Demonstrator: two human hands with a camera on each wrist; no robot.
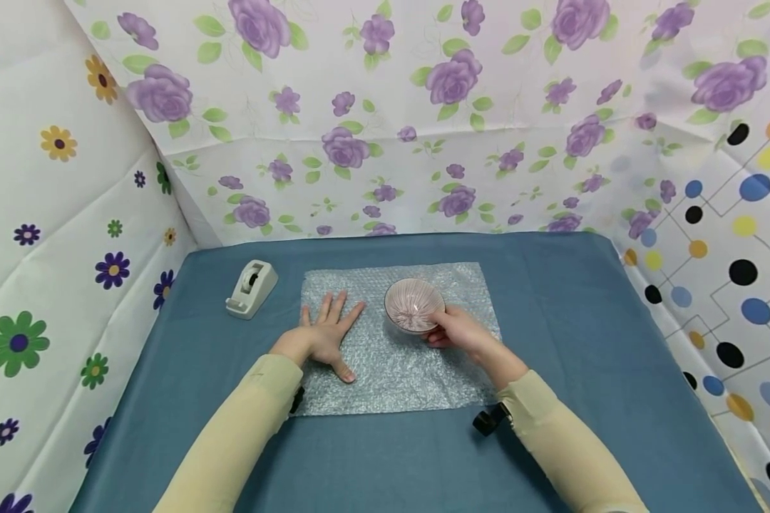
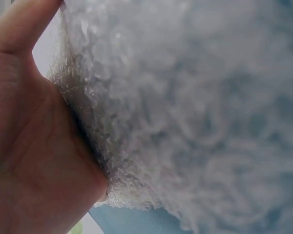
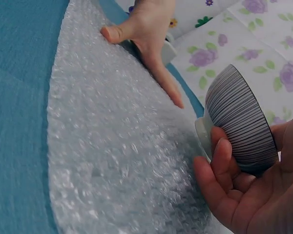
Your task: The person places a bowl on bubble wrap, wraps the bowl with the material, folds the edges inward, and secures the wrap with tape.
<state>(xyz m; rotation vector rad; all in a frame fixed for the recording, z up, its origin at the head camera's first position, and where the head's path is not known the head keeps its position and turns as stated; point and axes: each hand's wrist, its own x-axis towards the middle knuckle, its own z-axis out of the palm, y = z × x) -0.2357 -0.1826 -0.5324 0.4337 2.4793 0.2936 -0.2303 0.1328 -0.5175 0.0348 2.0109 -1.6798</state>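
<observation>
A sheet of bubble wrap [image 1: 391,377] lies spread on the blue cloth. My left hand [image 1: 324,337] rests on its left part, fingers straight and spread, palm down. In the left wrist view the palm [image 2: 34,141] is beside the blurred bubble wrap [image 2: 185,97]. My right hand [image 1: 465,333] grips a bowl [image 1: 413,305] by its right side, over the sheet's upper middle. The right wrist view shows the bowl [image 3: 239,114] with thin dark stripes outside and a pale foot; curled fingers of my right hand [image 3: 249,195] hold it from below, just above the bubble wrap.
A white tape dispenser [image 1: 252,288] stands left of the bubble wrap. Blue cloth [image 1: 584,342] covers the table. Flowered sheeting [image 1: 372,142] rises behind, with patterned sheets on the left and right sides.
</observation>
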